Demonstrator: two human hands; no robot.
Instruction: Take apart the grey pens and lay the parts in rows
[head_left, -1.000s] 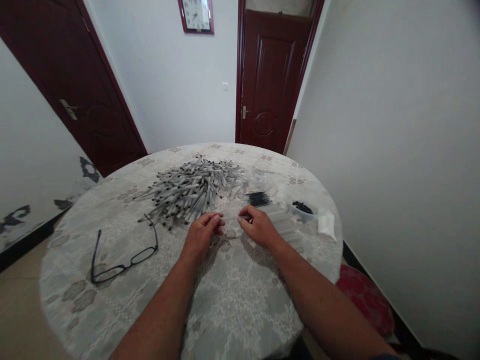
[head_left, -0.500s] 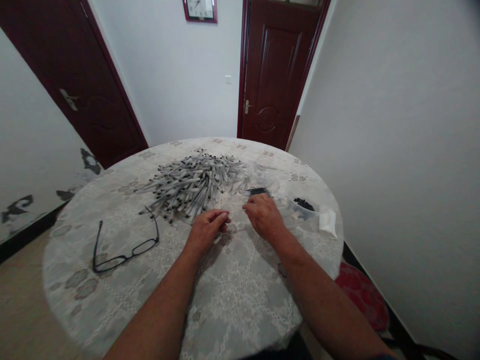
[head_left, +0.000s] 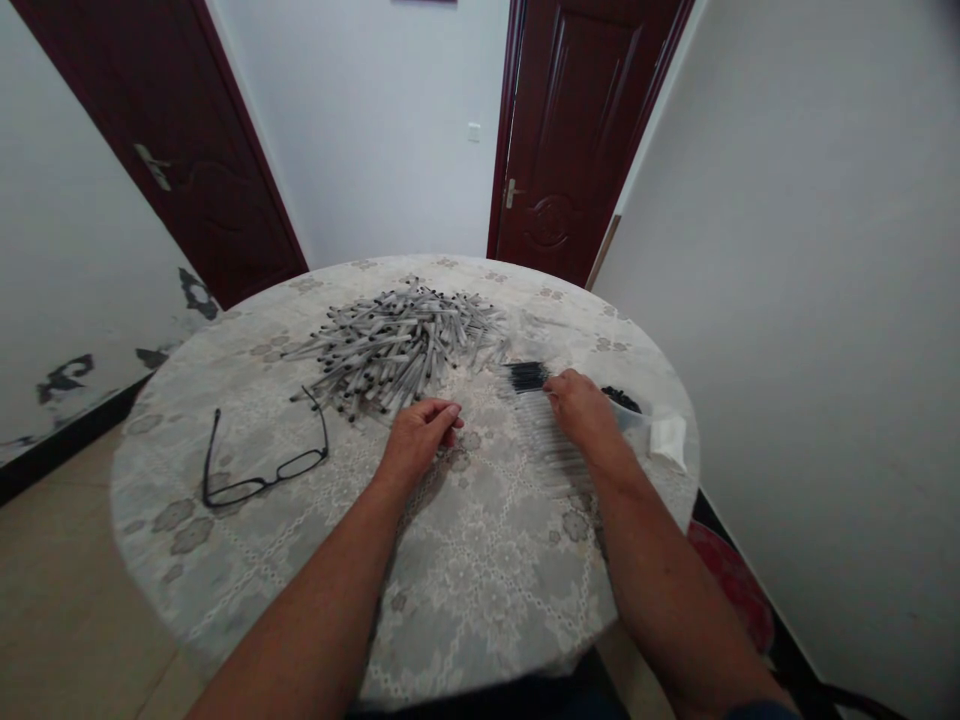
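Observation:
My left hand (head_left: 424, 435) is closed in a pinch above the tablecloth, thumb against fingers; anything between them is too small to make out. My right hand (head_left: 583, 408) has its fingertips together at the right end of a bundle of thin black sticks (head_left: 527, 376). Whether it grips one I cannot see. Below the bundle lies a row of thin clear tubes (head_left: 547, 435), partly hidden by the right hand. A large heap of whitish pen-like tubes with black ends (head_left: 394, 350) lies beyond my left hand.
Right of my right hand stands a tub of small black pieces (head_left: 621, 400), beside a white folded packet (head_left: 667, 442). A pair of dark-framed glasses (head_left: 259, 487) lies at the left of the round table (head_left: 480, 590). A red stool (head_left: 731, 580) is below right.
My right hand has moved right, away from the left hand, to the black sticks, baring more clear tubes. The left hand stays pinched in much the same spot. The view has tipped down.

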